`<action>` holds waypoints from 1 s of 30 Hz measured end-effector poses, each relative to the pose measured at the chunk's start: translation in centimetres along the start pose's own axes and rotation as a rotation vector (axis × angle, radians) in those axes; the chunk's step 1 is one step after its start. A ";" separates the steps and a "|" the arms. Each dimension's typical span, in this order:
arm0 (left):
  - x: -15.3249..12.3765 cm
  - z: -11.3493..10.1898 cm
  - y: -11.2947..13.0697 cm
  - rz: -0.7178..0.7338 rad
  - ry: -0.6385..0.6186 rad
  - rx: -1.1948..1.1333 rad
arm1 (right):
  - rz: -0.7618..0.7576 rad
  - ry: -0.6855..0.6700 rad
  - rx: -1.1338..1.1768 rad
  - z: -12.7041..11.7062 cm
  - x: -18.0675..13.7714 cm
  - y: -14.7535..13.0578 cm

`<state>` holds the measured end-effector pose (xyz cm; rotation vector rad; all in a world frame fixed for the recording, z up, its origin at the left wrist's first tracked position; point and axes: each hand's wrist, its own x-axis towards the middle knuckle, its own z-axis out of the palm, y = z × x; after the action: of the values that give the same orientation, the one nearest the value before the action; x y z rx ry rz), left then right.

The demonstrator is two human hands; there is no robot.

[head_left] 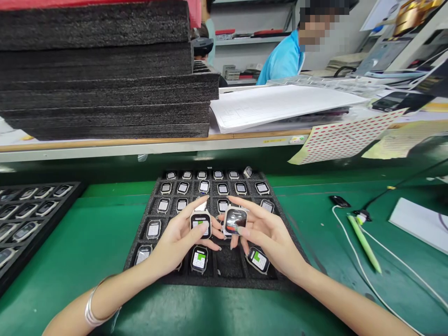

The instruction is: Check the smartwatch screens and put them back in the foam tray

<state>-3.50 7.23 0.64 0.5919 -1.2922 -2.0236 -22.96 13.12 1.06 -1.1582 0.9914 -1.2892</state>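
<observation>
A black foam tray (140, 242) with rows of small watch bodies lies on the green mat in front of me. My left hand (175, 240) holds one watch body with a lit pale screen (200, 223) between thumb and fingers above the tray. My right hand (269, 235) holds a second watch body with a dark glossy screen (235, 220) right beside it, the two nearly touching. Two watch bodies with green screens (199, 259) (259, 260) rest in pockets under my hands. One pocket between them is bare foam.
A second black tray of watch bodies (31, 210) sits at the left. A green pen (364, 242), white cables (353, 252) and a white pad (420, 224) lie at the right. A tall stack of black foam sheets (105, 70) and papers sit on the shelf behind. Another person in blue (283, 58) sits beyond.
</observation>
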 end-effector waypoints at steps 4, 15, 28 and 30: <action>0.0 -0.3 -0.1 0.036 -0.025 -0.018 | 0.005 -0.013 -0.018 0.3 0.0 -0.3; 0.2 0.0 0.2 0.044 0.078 0.046 | 0.002 0.000 0.029 -0.1 -0.1 0.3; 0.5 -0.4 0.1 0.068 0.104 0.074 | 0.012 -0.061 0.004 0.3 -0.4 -0.1; 0.5 -0.5 0.0 0.075 0.088 0.062 | 0.018 -0.083 0.012 0.4 -0.5 -0.3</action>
<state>-3.52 6.55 0.42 0.6449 -1.3089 -1.8819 -22.62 13.66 1.44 -1.1816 0.9306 -1.2216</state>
